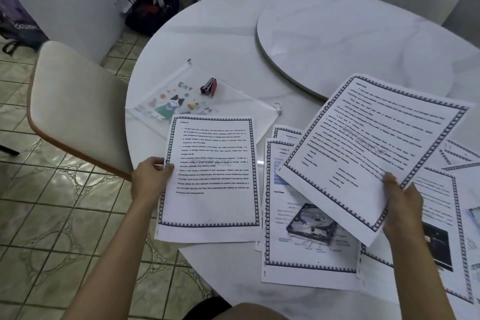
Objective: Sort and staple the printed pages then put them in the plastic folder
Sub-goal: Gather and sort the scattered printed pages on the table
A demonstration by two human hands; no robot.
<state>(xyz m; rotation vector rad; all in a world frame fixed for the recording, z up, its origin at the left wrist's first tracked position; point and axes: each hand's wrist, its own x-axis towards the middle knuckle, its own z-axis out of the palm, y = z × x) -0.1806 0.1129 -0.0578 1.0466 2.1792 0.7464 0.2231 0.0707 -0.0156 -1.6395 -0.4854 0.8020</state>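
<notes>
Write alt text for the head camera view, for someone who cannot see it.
A person's left hand and right hand each hold a printed page above more bordered pages spread over a round white table. Further back, a red stapler sits on a clear plastic folder.

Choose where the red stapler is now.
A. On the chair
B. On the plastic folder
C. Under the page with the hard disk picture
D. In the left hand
B: the red stapler lies on top of the plastic folder on the table, apart from both hands.
</notes>
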